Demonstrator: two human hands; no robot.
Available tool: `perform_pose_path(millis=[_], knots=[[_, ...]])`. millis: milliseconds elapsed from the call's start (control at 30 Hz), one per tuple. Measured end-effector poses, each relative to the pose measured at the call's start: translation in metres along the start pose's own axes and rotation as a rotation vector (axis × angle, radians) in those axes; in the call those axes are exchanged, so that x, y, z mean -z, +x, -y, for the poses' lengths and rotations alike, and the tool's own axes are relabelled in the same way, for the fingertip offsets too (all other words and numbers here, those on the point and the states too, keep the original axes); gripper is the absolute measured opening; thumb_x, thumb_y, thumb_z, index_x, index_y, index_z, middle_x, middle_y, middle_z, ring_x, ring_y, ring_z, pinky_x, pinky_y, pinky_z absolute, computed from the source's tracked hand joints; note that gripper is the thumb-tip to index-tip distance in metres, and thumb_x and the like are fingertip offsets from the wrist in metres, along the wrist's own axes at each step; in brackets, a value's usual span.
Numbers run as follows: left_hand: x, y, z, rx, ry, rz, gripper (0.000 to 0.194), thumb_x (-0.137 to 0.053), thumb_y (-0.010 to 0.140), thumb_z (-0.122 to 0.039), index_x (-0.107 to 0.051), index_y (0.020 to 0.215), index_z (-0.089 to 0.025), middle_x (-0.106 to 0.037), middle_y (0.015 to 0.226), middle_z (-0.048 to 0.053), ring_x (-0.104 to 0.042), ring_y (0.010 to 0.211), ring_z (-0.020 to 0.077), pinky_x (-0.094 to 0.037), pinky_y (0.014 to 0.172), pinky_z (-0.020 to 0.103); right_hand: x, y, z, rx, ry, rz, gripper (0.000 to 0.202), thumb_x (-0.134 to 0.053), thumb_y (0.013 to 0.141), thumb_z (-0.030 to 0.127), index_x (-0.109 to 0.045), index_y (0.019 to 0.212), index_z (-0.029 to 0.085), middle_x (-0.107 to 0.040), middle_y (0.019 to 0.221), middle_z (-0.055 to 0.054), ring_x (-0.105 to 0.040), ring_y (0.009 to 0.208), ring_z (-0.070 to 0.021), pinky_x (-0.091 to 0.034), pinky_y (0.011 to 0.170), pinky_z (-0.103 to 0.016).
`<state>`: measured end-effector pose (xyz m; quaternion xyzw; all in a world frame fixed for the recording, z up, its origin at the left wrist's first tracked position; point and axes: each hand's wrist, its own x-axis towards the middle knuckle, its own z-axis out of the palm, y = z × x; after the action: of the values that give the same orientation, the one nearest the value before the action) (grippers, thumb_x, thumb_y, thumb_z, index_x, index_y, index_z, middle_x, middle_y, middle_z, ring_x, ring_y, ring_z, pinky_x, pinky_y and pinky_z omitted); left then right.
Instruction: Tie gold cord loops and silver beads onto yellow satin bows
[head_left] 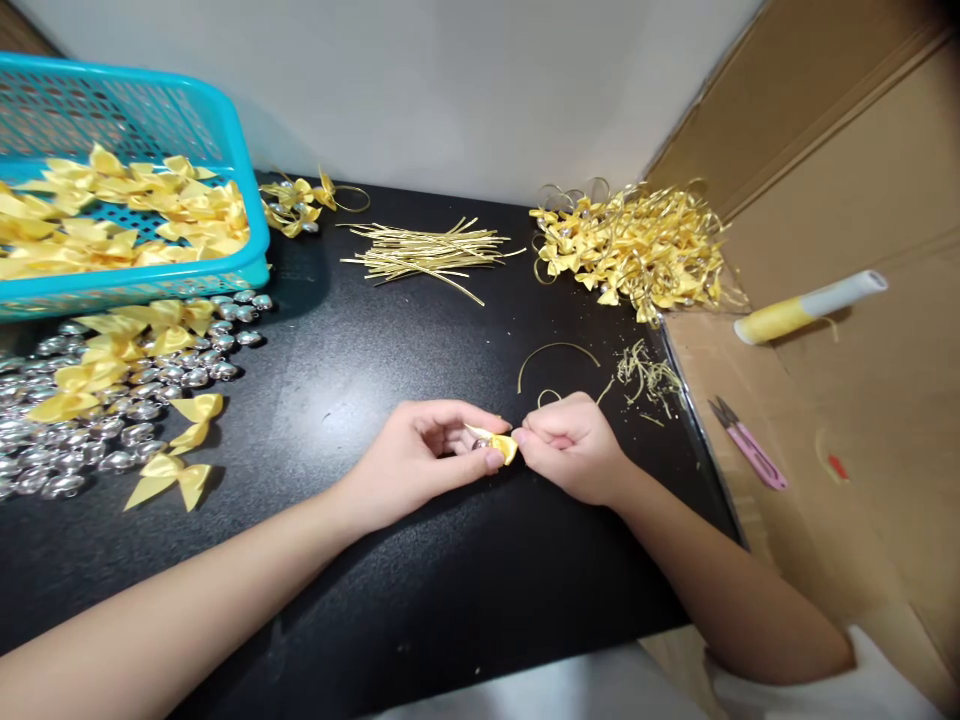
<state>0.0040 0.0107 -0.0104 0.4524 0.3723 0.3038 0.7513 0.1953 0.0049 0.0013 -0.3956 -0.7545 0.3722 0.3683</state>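
Note:
Over the middle of the black table, my left hand [420,455] pinches a yellow ribbon bow [505,446] between thumb and fingers. A shiny silver bead [481,444] shows beside the bow, partly hidden by the fingers. My right hand [576,450] is closed in a fist right at the bow's right side. From behind that fist a thin gold cord [550,394] loops out, and a cord end sticks up beside the knuckles; the part inside the fist is hidden. A curved piece of gold cord [559,346] lies just beyond the hands.
At left, a turquoise basket [259,215] holds yellow bows, with silver beads [139,435] and loose bows [176,480] before it. Straight gold cords [427,250] lie centrally. Right are finished bows [630,250], cord scraps [646,375], pink snips [754,455] and a yellow-white tube [810,307].

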Motion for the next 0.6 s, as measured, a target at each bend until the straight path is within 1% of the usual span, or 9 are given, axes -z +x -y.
perform_pose_path(millis=[200, 367, 467, 533, 600], knots=[[0.0015, 0.0010, -0.0007, -0.125, 0.066, 0.036, 0.020, -0.077, 0.076, -0.020, -0.075, 0.096, -0.018, -0.070, 0.084, 0.004, -0.061, 0.073, 0.0118, -0.051, 0.068, 0.023, -0.0021, -0.0013, -0.0015, 0.086, -0.043, -0.011, 0.044, -0.049, 0.078, 0.010, -0.014, 0.052, 0.019, -0.015, 0.049, 0.007, -0.016, 0.044, -0.0034, -0.019, 0.043, -0.020], [0.0024, 0.0021, -0.0019, -0.186, 0.107, 0.019, 0.016, -0.073, 0.081, -0.022, -0.077, 0.096, -0.020, -0.067, 0.086, 0.004, -0.060, 0.077, 0.0114, -0.049, 0.070, 0.021, -0.0024, -0.0028, -0.0040, 0.093, -0.071, -0.004, 0.043, -0.049, 0.075, 0.008, -0.014, 0.053, 0.019, -0.015, 0.049, 0.007, -0.015, 0.045, -0.0038, -0.018, 0.043, -0.020], [0.0048, 0.0024, 0.0015, -0.209, 0.132, 0.057, 0.020, -0.072, 0.081, -0.018, -0.075, 0.101, -0.021, -0.065, 0.091, 0.003, -0.060, 0.078, 0.0110, -0.049, 0.071, 0.021, -0.0013, -0.0031, -0.0055, 0.096, -0.070, 0.015, 0.044, -0.050, 0.078, 0.009, -0.016, 0.053, 0.018, -0.015, 0.049, 0.007, -0.017, 0.044, -0.0036, -0.019, 0.044, -0.020], [0.0063, 0.0024, 0.0039, -0.207, 0.143, 0.082, 0.021, -0.072, 0.081, -0.016, -0.073, 0.102, -0.020, -0.065, 0.092, 0.002, -0.061, 0.081, 0.0111, -0.050, 0.073, 0.022, -0.0001, -0.0030, -0.0062, 0.093, -0.072, 0.015, 0.043, -0.052, 0.082, 0.012, -0.021, 0.052, 0.018, -0.020, 0.048, 0.008, -0.021, 0.044, -0.0035, -0.022, 0.045, -0.019], [0.0072, 0.0022, 0.0052, -0.183, 0.145, 0.101, 0.024, -0.071, 0.082, -0.016, -0.071, 0.106, -0.020, -0.065, 0.093, 0.003, -0.061, 0.083, 0.0115, -0.050, 0.076, 0.023, 0.0012, -0.0030, -0.0065, 0.076, -0.099, -0.002, 0.036, -0.051, 0.086, 0.016, -0.035, 0.054, 0.017, -0.033, 0.050, 0.007, -0.032, 0.047, -0.0044, -0.028, 0.050, -0.019]])
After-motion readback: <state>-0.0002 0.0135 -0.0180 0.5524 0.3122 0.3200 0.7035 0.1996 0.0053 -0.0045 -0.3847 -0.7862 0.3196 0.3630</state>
